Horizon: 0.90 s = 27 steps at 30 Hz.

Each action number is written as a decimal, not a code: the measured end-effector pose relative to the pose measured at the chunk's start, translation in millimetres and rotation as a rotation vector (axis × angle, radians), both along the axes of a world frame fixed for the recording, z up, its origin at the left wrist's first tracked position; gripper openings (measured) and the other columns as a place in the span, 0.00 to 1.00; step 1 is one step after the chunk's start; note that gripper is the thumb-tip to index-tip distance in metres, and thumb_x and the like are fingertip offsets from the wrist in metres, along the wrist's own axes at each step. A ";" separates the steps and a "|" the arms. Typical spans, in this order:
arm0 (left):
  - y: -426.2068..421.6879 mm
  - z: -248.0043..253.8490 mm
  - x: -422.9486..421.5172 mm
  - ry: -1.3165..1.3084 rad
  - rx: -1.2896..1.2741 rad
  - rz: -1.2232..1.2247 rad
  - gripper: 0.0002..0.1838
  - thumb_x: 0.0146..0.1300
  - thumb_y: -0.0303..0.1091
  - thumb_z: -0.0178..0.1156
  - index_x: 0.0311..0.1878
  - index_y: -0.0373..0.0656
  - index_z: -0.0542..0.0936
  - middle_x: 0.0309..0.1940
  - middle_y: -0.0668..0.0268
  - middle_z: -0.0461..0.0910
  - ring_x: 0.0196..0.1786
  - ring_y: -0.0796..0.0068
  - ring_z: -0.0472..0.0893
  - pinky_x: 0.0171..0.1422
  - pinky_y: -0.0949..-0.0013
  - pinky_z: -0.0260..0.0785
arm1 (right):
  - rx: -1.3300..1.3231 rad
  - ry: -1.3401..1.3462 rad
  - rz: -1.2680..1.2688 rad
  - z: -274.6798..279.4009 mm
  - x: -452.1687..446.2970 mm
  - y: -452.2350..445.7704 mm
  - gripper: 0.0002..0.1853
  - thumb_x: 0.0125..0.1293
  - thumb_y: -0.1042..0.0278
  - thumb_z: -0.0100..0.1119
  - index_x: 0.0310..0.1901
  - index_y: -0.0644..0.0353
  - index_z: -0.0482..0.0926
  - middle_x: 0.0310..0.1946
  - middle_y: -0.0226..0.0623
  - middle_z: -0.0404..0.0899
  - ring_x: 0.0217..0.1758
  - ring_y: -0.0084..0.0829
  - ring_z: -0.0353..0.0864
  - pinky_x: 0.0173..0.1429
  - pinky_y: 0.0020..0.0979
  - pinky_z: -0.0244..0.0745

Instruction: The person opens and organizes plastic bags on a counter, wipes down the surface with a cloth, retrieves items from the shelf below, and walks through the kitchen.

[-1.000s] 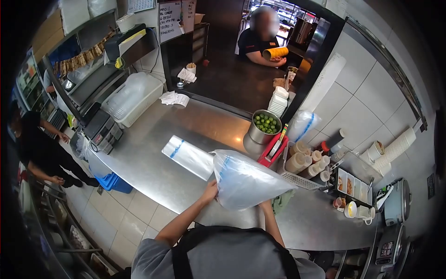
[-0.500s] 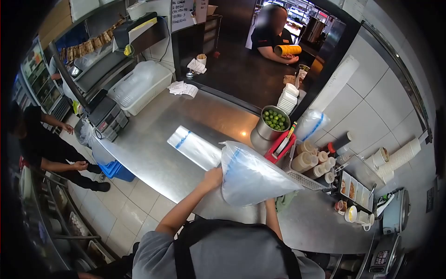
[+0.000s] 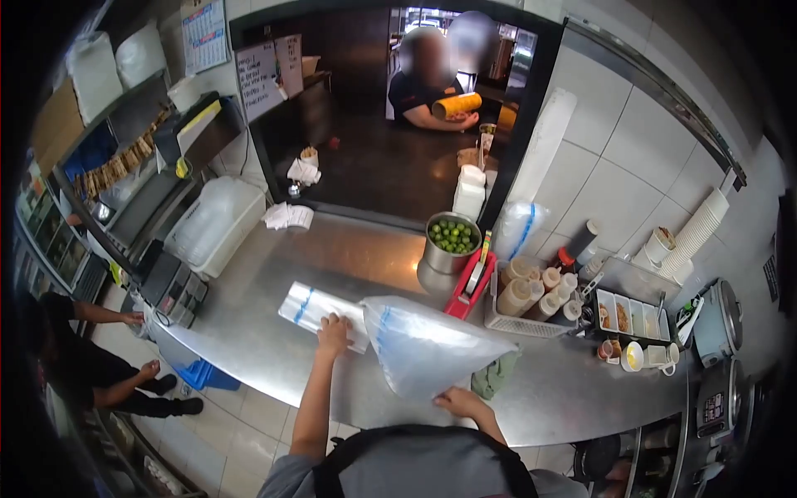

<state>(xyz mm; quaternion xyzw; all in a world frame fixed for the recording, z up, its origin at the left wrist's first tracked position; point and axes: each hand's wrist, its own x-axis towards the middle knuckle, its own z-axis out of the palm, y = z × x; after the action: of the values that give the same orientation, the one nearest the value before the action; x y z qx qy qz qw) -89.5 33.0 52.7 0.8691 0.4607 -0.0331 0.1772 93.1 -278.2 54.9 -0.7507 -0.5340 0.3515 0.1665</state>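
Observation:
A clear plastic bag (image 3: 436, 340) with a blue stripe is spread out over the steel counter in front of me. My right hand (image 3: 461, 402) is closed at its lower edge, thumb and fingers pinching the plastic. To its left lies a flat, folded stack of plastic bags (image 3: 303, 305), also marked with a blue stripe. My left hand (image 3: 334, 334) rests on the right part of that stack, fingers stretched out and apart. A crumpled green cloth (image 3: 496, 373) lies just right of the spread bag.
Behind the bag stand a pot of green limes (image 3: 448, 249), a red tape dispenser (image 3: 466, 290) and a basket of squeeze bottles (image 3: 531, 319). Sauce trays (image 3: 631, 315) are at right. One person holds a yellow roll (image 3: 457, 105) beyond the hatch; another person (image 3: 100, 357) is at left.
My left hand has moved left from the spread bag's edge onto the folded stack. My right hand, hidden behind the bag before, now shows at its lower edge. The view has tilted up.

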 end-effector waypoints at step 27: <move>-12.9 -9.5 -29.6 -0.494 0.268 -0.235 0.12 0.44 0.34 0.62 0.36 0.49 0.79 0.45 0.63 0.73 0.49 0.58 0.70 0.51 0.58 0.63 | 0.863 1.040 0.783 230.9 -6.2 -16.8 0.09 0.63 0.69 0.52 0.32 0.67 0.76 0.19 0.34 0.70 0.22 0.28 0.71 0.25 0.30 0.62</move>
<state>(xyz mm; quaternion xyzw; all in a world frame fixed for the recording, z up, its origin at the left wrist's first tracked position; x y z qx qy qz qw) -119.1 20.1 43.2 0.9138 0.3000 0.2202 0.1627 86.9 -295.0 285.7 -0.1150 -0.7030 0.4526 0.5364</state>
